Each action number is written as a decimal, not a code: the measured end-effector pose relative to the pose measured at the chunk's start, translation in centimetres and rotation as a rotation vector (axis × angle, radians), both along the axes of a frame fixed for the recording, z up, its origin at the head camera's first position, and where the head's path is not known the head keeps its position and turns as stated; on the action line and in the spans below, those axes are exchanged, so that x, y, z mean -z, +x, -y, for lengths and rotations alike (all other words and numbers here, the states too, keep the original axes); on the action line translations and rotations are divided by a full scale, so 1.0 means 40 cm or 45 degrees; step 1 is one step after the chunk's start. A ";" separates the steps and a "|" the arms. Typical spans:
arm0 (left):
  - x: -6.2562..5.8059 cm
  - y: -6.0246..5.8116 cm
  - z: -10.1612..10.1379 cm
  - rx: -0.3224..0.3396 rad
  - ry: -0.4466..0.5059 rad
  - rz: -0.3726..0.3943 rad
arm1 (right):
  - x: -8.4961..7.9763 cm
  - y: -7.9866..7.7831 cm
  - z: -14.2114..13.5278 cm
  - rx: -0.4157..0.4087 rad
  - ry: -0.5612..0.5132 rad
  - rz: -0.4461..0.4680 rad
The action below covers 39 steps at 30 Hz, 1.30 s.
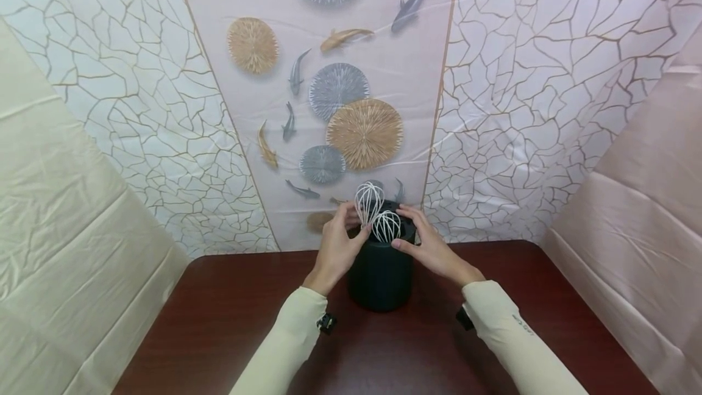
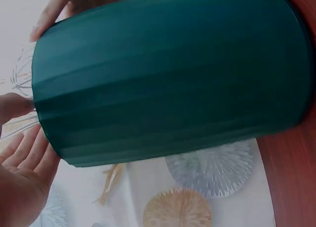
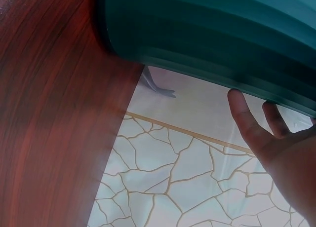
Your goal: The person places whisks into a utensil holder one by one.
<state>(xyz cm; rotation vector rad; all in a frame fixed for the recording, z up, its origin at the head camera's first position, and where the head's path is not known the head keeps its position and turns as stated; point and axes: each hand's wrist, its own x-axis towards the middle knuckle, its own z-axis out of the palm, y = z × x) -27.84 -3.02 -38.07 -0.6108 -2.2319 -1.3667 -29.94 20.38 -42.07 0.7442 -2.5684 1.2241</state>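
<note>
A dark green ribbed utensil holder (image 1: 381,279) stands upright on the table. Two white wire whisks rise from its top: a taller one (image 1: 369,200) on the left and a lower one (image 1: 387,225) on the right. My left hand (image 1: 337,245) is at the left of the rim, thumb and fingers about the taller whisk's lower wires. Its thumb (image 2: 17,107) shows by the rim in the left wrist view. My right hand (image 1: 436,252) touches the right of the rim with extended fingers, its thumb in front by the lower whisk. Both whisk handles are hidden inside.
The dark red wooden table (image 1: 247,316) reaches back to a patterned cloth backdrop (image 1: 340,35), close behind the holder. Plain cloth hangs at the left (image 1: 82,249) and right (image 1: 631,212). A small black device sits on each wrist.
</note>
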 end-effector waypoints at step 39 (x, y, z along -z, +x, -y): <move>0.017 0.006 0.025 0.017 -0.217 -0.148 | 0.009 0.000 0.002 -0.005 -0.018 -0.007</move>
